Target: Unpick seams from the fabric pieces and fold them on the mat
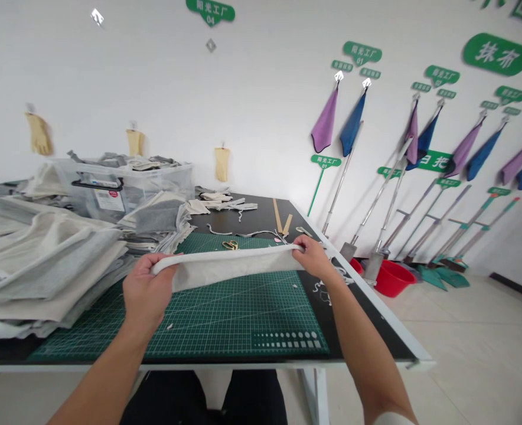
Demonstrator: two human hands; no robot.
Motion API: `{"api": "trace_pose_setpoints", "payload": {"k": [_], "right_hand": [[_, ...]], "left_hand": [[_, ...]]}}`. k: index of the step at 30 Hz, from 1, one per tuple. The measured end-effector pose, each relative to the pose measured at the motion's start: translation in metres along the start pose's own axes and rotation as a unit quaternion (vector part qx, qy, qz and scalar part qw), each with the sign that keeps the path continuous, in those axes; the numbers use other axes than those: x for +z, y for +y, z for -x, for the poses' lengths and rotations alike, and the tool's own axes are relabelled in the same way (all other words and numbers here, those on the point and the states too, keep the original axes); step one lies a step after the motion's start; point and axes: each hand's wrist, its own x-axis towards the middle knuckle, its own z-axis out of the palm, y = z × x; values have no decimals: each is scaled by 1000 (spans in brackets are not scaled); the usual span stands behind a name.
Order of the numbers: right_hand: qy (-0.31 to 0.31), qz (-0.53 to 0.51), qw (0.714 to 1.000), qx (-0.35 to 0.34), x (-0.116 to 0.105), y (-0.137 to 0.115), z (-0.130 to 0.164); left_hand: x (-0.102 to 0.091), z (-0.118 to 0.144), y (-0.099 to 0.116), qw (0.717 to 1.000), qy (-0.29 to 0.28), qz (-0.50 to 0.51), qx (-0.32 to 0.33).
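Item: white cloth strip [229, 267], folded lengthwise, held stretched and raised above the green cutting mat [225, 319], level between two bare hands. Left hand [144, 293]: grip closed on the strip's left end, thumb on top, fingers curled beneath. Right hand [313, 255]: grip closed on the strip's right end, pinching the edge near the far right corner of the mat. Support: black bench [376, 319] with white rim, the mat lying along its near edge. On the bench, left: a large pile of folded grey and cream fabric [43, 265], reaching to the mat's left border. Behind the pile: a clear plastic bin [123, 186] holding more fabric. Beyond the mat: yellow-handled scissors [231, 244], two wooden rulers [281, 219] set in a V, loose trimmings [225, 205] and scraps. On the wall behind: three yellow gloves [39, 134] on hooks. Right of the bench: a red basin [394, 276] on the floor, long-handled mops [385, 200] leaning on the wall, purple and blue cloths [338, 121] hung beneath green signs.
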Motion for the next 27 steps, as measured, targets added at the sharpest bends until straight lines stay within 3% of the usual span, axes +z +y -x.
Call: {"api": "trace_pose_setpoints", "payload": {"k": [4, 15, 18, 21, 24, 27], "right_hand": [[0, -87, 996, 17, 2, 20, 3], [-96, -232, 967, 52, -8, 31, 22], [-70, -290, 952, 76, -9, 32, 26], [-5, -335, 936, 106, -4, 33, 26], [46, -349, 927, 131, 6, 33, 23], [57, -335, 930, 142, 18, 35, 20]], "left_hand": [[0, -2, 1, 990, 11, 133, -34], [3, -1, 0, 971, 100, 215, 27], [5, -1, 1, 966, 84, 244, -5], [5, 0, 2, 968, 55, 240, -55], [3, 0, 3, 961, 34, 258, -91], [2, 1, 5, 955, 31, 274, -104]]}}
